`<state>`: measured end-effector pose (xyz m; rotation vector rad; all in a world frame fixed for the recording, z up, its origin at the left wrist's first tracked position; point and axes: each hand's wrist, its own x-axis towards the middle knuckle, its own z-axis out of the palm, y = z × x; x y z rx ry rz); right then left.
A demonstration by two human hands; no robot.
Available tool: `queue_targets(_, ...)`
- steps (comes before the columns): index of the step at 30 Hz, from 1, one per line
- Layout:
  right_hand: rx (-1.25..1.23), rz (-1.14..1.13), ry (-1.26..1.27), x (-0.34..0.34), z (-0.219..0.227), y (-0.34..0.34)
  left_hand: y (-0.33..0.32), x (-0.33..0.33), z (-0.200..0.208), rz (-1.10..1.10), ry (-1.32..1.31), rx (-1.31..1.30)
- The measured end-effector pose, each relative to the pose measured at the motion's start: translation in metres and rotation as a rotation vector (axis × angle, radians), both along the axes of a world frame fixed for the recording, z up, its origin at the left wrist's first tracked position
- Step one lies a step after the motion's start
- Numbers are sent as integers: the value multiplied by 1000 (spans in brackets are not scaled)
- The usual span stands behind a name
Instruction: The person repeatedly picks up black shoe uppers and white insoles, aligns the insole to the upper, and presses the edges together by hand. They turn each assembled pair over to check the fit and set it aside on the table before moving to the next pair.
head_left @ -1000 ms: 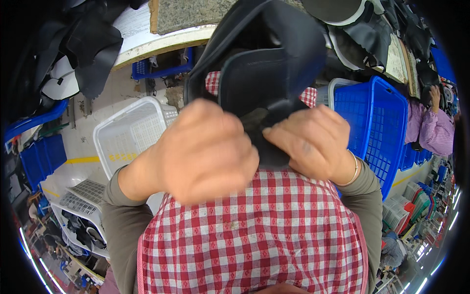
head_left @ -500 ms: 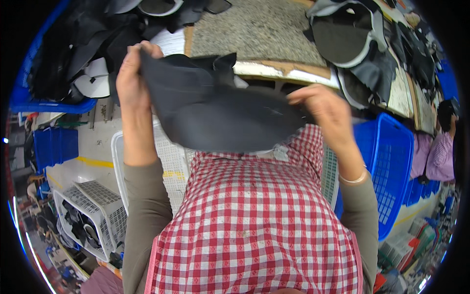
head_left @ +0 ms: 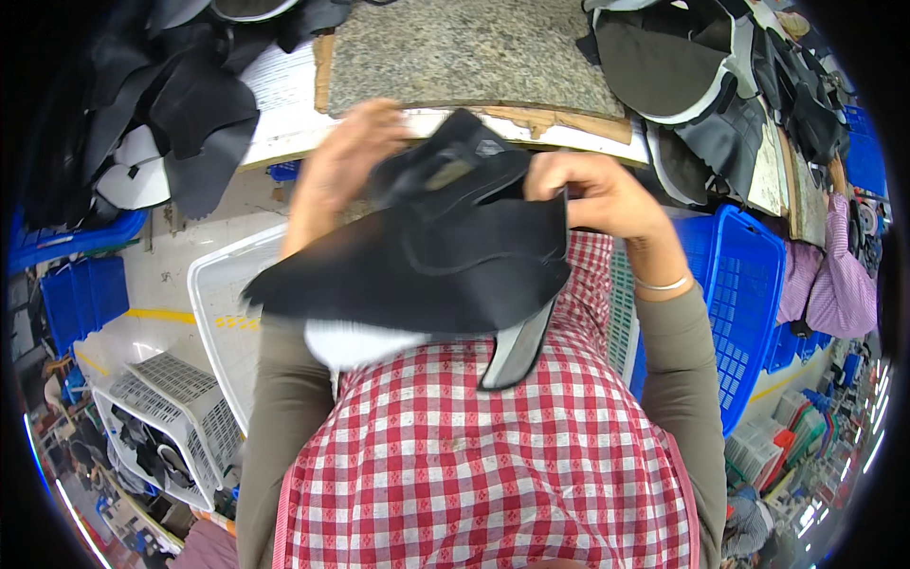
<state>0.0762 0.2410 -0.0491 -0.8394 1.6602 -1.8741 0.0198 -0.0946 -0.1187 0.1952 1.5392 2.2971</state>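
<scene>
One black stitched panel [head_left: 455, 284] is held before the checked apron [head_left: 474, 465], by the worktable [head_left: 621, 139]'s near edge. The right hand [head_left: 597, 194] pinches its far right edge — narrow grip. Beside its far left, the left hand [head_left: 349, 156] blurs — I cannot tell whether it grips. Left, floor [head_left: 175, 223] shows past the white basket [head_left: 202, 308]'s rim.

Looks like a factory workshop. Shows this in a bench [head_left: 284, 140] beyond the right hand's fingers [head_left: 548, 175], bearing a speckled slab [head_left: 474, 57]; in dark cut pieces [head_left: 204, 119] heaped well left of those fingers, with more just beyond to their right; in a blue plastic basket [head_left: 754, 313] near their right; in a co-worker's checked sleeve [head_left: 844, 266] and strip lights [head_left: 877, 408] farther right.
</scene>
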Motion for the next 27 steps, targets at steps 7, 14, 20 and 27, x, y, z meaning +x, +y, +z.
queue_targets(7,434,28,88,-7,0,20,24,20,83,-657,546,-563)
queue_targets(14,572,-147,205,18,21,-6,61,34,59,-708,70,-224)
queue_targets(20,569,-327,363,43,11,-17,67,73,34,-375,-473,167)
queue_targets(27,484,-340,625,60,18,-7,31,47,78,235,-353,474)
